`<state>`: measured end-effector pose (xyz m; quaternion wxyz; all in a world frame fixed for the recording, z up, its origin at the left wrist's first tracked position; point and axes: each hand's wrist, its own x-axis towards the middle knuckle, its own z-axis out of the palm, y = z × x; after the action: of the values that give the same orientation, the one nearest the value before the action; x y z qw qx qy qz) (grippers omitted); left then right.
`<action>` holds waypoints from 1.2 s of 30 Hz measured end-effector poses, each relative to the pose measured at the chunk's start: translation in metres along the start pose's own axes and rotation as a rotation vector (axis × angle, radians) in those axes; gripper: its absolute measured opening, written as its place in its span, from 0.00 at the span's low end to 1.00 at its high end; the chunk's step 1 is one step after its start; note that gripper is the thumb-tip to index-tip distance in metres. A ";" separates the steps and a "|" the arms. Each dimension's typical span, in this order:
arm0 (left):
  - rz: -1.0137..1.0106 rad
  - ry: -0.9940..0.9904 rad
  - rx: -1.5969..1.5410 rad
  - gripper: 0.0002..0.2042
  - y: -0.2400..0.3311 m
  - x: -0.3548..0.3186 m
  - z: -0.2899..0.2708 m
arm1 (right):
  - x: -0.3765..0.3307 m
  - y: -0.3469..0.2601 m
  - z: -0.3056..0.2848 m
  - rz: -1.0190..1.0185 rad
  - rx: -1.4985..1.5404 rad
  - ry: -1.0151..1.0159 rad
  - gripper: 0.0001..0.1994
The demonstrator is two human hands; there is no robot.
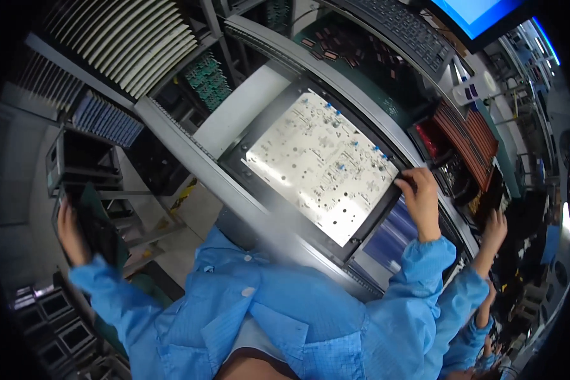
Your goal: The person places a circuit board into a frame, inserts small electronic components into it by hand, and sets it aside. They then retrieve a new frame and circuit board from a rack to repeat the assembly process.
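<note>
A pale, flat metal plate [316, 168] with many holes lies in a black carrier frame [278, 206]. Small parts and several blue components poke up along its far right side. My right hand [421, 196] is at the frame's right corner, with bent fingers and thumb pinched at its edge. Far out to the left, my left hand [71, 234] is raised with its fingers stretched out. Beside its palm is a dark object with a green panel [95, 206]; whether they touch is unclear.
The carrier sits between metal conveyor rails [234, 193]. Racks of upright boards [126, 44] stand at the far left. Beyond the rails are a keyboard [399, 28], a screen [478, 16] and a red-brown slotted rack [465, 139]. At right, another person's hand [494, 231] reaches in.
</note>
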<state>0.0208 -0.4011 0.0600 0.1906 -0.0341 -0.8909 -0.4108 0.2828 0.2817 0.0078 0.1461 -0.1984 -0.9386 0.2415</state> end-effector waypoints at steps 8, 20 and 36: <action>0.719 -1.014 -0.336 0.14 0.239 0.021 0.362 | 0.014 -0.014 -0.008 -0.154 0.080 -0.081 0.15; 1.283 -1.062 -0.278 0.09 0.257 0.017 0.471 | 0.008 -0.009 0.016 -0.245 -0.058 0.037 0.11; 1.107 -0.895 -0.196 0.13 0.223 0.033 0.439 | -0.031 -0.067 0.017 0.323 0.114 0.314 0.16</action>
<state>-0.0978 0.0701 -0.0263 -0.0163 -0.6631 -0.6946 -0.2786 0.2833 0.2076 0.0221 0.2609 -0.3727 -0.8452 0.2804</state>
